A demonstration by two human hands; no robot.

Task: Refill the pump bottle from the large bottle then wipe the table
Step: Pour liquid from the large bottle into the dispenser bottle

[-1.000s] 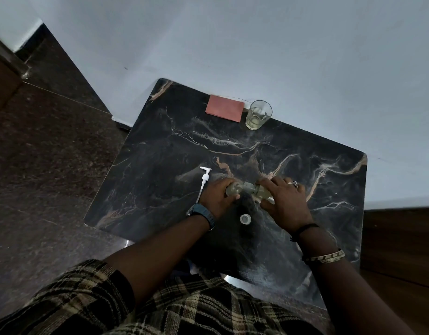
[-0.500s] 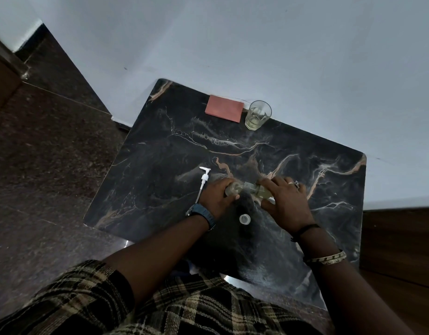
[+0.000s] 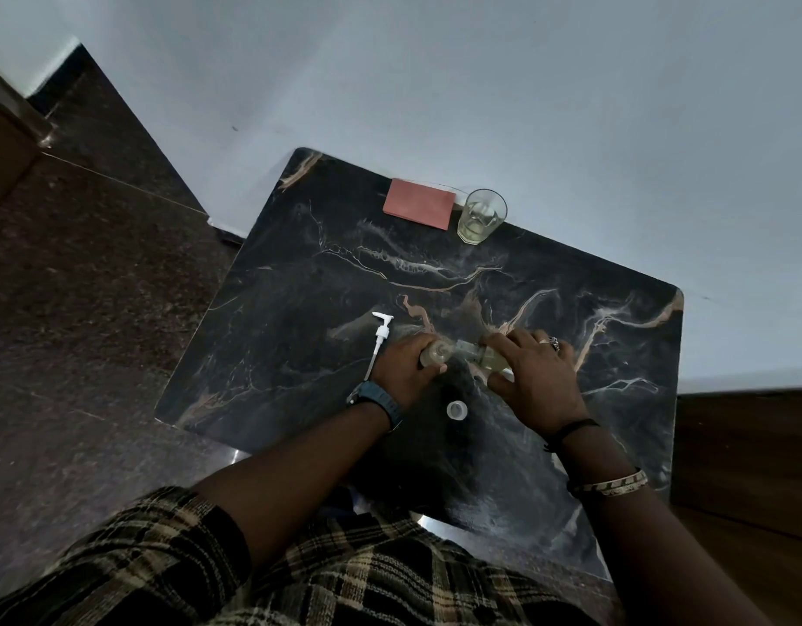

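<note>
My left hand [image 3: 403,365] grips a small clear pump bottle [image 3: 434,353] standing on the black marble table [image 3: 299,286]. My right hand [image 3: 532,381] holds the large clear bottle [image 3: 485,354], tilted sideways with its mouth against the small bottle's opening. Yellowish liquid shows inside the large bottle. The white pump head [image 3: 381,336] with its long tube lies on the table just left of my left hand. A small white cap [image 3: 457,409] rests on the table between my wrists. A folded pink cloth [image 3: 418,210] lies at the table's far edge.
A drinking glass [image 3: 481,216] with a little yellowish liquid stands beside the pink cloth near the white wall. Dark stone floor lies to the left of the table, and a brown wooden surface [image 3: 746,458] lies to its right.
</note>
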